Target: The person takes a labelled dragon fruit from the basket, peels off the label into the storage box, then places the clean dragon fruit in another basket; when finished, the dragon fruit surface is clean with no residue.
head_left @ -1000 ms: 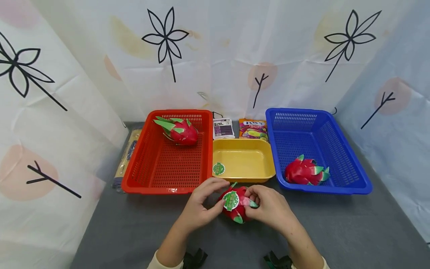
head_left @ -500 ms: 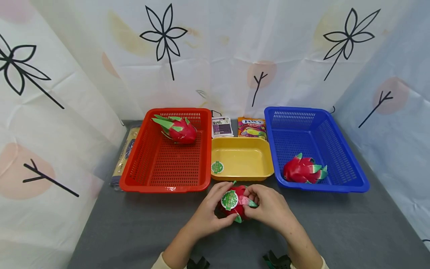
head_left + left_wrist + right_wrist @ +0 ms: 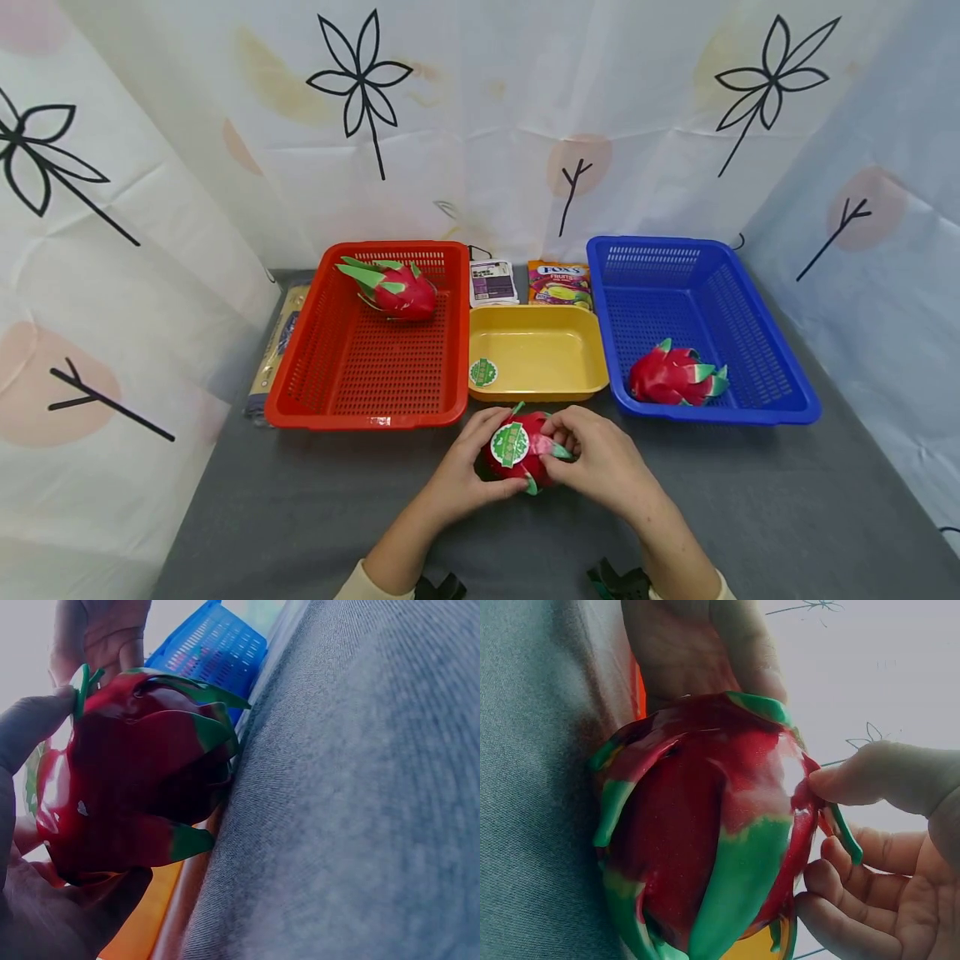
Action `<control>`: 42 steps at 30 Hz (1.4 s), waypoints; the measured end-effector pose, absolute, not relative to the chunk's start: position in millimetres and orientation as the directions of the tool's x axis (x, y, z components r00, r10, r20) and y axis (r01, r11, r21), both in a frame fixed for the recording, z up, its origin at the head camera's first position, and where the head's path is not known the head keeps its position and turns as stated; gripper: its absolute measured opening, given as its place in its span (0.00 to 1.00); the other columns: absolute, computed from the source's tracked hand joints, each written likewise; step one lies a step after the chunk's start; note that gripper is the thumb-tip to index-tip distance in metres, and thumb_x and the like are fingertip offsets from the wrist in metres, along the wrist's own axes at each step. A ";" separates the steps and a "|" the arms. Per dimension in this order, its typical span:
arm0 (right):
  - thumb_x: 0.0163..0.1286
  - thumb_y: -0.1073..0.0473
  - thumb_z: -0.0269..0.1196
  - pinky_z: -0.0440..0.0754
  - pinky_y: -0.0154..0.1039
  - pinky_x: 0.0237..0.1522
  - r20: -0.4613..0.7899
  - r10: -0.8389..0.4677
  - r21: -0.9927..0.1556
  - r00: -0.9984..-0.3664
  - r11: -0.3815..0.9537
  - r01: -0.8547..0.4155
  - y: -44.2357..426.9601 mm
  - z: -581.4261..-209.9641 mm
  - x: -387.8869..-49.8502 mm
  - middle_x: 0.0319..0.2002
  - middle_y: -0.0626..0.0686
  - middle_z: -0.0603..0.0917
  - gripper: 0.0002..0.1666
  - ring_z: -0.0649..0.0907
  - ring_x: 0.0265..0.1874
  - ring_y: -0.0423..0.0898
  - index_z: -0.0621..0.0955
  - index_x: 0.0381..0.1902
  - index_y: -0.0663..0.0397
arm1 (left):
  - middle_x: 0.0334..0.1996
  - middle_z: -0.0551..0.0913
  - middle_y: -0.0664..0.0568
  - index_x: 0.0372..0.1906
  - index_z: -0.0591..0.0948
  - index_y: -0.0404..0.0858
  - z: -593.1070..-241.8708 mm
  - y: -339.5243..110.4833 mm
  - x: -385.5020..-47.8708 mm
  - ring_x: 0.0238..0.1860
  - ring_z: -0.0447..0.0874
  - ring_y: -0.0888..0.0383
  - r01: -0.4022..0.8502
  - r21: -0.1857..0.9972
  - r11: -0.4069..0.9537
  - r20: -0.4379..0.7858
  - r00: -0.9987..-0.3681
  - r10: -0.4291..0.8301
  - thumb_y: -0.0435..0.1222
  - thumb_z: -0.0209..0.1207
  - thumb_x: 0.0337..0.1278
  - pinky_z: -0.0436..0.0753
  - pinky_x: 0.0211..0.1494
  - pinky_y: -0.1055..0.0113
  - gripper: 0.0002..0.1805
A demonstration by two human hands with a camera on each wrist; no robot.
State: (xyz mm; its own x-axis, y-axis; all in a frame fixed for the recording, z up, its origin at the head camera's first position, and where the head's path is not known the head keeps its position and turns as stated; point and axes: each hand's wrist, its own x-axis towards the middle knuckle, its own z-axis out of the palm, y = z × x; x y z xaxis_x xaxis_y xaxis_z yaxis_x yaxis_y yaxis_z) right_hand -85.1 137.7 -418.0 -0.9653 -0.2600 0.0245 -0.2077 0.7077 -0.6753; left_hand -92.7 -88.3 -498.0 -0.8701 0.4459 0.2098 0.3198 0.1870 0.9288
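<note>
L hand [image 3: 468, 468], thumb & fingers spread, cups round a red dragon fruit [image 3: 536, 442]; R hand [image 3: 596, 454] pinches a green-tipped leaf on its R side. Fruit is just short of yellow tray's [image 3: 546, 354] near edge. Red basket [image 3: 375, 367] hugs tray's L, blue basket [image 3: 682, 317] its R. Grey table [image 3: 292, 517] stretches wide either side of forearms.

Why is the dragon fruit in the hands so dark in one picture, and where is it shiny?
Left wrist view: bright background, so the held dragon fruit probably looks shadowy, with white glare on its left edge; right wrist view: glare on its upper right side; head view: brighter fruit, sticker's small writing unreadable.
</note>
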 end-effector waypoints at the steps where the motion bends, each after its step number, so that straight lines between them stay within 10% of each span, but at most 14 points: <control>1: 0.56 0.60 0.78 0.80 0.34 0.33 0.036 -0.266 -0.692 -0.963 0.689 -0.216 138.7 -418.1 -84.6 0.31 0.40 0.77 0.14 0.77 0.30 0.39 0.85 0.38 0.45 | 0.69 0.69 0.55 0.76 0.69 0.46 -498.0 -88.5 -92.6 0.67 0.69 0.52 0.314 0.931 0.188 0.204 -0.872 0.445 0.41 0.78 0.49 0.78 0.65 0.58 0.47; 42: 0.69 0.57 0.70 0.85 0.42 0.42 -0.065 -0.092 -0.848 -0.994 0.530 0.006 110.6 -377.0 -106.4 0.35 0.48 0.86 0.06 0.81 0.37 0.48 0.88 0.39 0.53 | 0.68 0.70 0.60 0.74 0.71 0.54 -500.4 -88.0 -92.3 0.67 0.70 0.54 0.321 0.933 0.160 0.228 -0.876 0.424 0.40 0.78 0.48 0.79 0.64 0.59 0.45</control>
State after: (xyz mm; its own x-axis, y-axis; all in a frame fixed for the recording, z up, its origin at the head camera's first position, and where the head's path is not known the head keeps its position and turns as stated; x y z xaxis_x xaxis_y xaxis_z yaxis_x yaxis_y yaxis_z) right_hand -106.4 110.6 -377.0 -0.9937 -0.0920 -0.0647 0.0061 0.5303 -0.8478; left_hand -92.3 -88.0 -500.4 -0.8762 0.4243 0.2284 0.3210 0.1603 0.9334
